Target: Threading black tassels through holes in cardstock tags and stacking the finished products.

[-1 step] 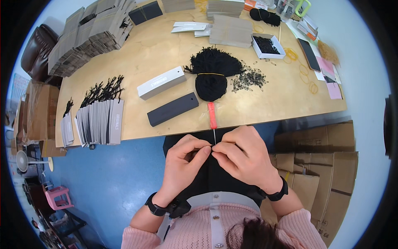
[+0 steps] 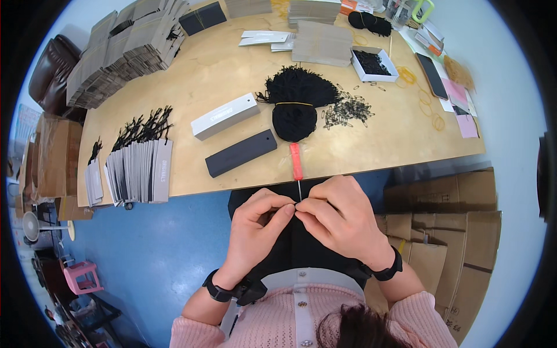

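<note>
My left hand point(image 2: 259, 223) and my right hand point(image 2: 341, 213) meet fingertip to fingertip in front of the table edge. Both are pinched closed; whatever they hold is too small and covered to make out. Just above the fingertips runs the thin metal shaft of a red-handled tool point(image 2: 296, 161), which lies on the table with its shaft jutting over the edge. Beyond the handle rests a bundle of black cords point(image 2: 295, 122), tied with a yellow band. Small dark safety-pin-like clips point(image 2: 348, 111) lie scattered to its right.
A white tag stack point(image 2: 225, 116) and a black tag stack point(image 2: 241, 153) sit left of the cords. Corded tags point(image 2: 139, 170) fan out farther left. Large grey card stacks point(image 2: 130, 52), a white box of black pieces point(image 2: 375, 64) and a phone point(image 2: 432, 76) lie around. Cardboard point(image 2: 444, 191) stands below right.
</note>
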`<state>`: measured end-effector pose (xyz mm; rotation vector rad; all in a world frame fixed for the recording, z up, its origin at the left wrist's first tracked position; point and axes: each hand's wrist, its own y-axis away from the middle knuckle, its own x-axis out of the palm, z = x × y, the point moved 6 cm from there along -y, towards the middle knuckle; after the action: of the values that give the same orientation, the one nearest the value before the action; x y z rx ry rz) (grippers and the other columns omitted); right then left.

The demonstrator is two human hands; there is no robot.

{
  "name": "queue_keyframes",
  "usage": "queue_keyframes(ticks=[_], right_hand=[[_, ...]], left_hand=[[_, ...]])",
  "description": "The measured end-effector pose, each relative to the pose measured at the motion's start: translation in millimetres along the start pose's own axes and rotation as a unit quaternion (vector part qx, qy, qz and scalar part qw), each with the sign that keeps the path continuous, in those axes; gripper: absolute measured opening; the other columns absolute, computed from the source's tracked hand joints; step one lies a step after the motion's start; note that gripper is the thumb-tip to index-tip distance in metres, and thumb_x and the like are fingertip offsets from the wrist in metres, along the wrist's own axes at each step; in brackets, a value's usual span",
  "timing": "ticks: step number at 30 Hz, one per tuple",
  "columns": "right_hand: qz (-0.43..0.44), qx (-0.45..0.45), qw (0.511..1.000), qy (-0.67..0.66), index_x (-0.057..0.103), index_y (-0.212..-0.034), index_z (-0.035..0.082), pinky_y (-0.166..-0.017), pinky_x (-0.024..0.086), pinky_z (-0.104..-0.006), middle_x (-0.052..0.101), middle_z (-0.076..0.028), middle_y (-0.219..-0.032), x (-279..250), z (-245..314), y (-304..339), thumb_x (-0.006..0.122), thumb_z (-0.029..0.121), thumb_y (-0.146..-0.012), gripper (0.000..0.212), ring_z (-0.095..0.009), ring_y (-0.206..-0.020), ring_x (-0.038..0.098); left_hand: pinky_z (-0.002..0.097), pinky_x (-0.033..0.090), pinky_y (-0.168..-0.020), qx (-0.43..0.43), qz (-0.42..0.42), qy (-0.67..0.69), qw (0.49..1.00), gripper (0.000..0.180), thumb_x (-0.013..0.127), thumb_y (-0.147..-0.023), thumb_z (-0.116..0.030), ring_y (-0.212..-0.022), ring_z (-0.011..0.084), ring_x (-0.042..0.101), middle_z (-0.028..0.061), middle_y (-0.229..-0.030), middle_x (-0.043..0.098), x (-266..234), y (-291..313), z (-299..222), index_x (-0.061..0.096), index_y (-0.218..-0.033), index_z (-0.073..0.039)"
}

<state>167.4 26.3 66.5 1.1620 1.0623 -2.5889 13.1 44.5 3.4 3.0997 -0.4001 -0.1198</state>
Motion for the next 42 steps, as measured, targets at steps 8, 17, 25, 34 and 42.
queue_keyframes(ticks=[8,17,25,34,42], right_hand=[[-0.018,0.032,0.999,0.022,0.063,-0.088,0.004,-0.071,0.047,-0.0357,0.056,-0.007,-0.087,10,-6,5,0.079,0.002,-0.073,0.022,-0.025,-0.081,0.06],[0.006,0.222,0.955,-0.198,0.058,-0.086,0.003,-0.065,0.052,-0.0341,0.056,-0.009,-0.086,12,-28,14,0.072,-0.004,-0.071,0.021,-0.025,-0.074,0.06],[-0.01,0.195,0.972,-0.128,0.058,-0.085,0.003,-0.064,0.051,-0.032,0.057,-0.009,-0.085,-2,-34,22,0.071,-0.005,-0.072,0.02,-0.022,-0.072,0.06],[-0.021,0.261,0.964,-0.035,0.06,-0.095,0.003,-0.065,0.051,-0.0303,0.059,-0.01,-0.097,-35,-57,41,0.069,-0.006,-0.077,0.022,-0.021,-0.069,0.061],[0.015,0.16,0.972,-0.169,0.065,-0.112,0.002,-0.062,0.055,-0.0317,0.064,-0.012,-0.102,8,-19,27,0.075,-0.001,-0.083,0.031,-0.023,-0.072,0.067]], left_hand=[[0.0209,0.041,-0.071,-0.112,0.013,0.127,0.985,0.015,0.069,-0.096,-0.006,-0.08,0.0055,0.051,-0.0013,-0.088,0.057,3,7,11,0.074,-0.109,-0.001],[0.0221,0.04,-0.07,-0.113,0.043,0.087,0.989,0.021,0.066,-0.096,-0.005,-0.077,0.0064,0.047,-0.0023,-0.083,0.05,4,5,4,0.074,-0.115,-0.006],[0.0232,0.041,-0.067,-0.049,0.035,-0.019,0.998,0.017,0.068,-0.093,-0.004,-0.074,0.0089,0.05,0.0006,-0.081,0.054,-1,2,-5,0.075,-0.108,-0.006],[0.0247,0.044,-0.056,0.069,-0.015,-0.189,0.979,0.01,0.073,-0.085,0.002,-0.063,0.0121,0.056,0.0052,-0.081,0.061,-9,3,-24,0.073,-0.094,-0.003],[0.0228,0.041,-0.058,0.025,0.021,-0.116,0.993,0.005,0.073,-0.087,-0.002,-0.065,0.0089,0.054,0.0032,-0.08,0.061,9,-4,-24,0.073,-0.092,-0.003]])
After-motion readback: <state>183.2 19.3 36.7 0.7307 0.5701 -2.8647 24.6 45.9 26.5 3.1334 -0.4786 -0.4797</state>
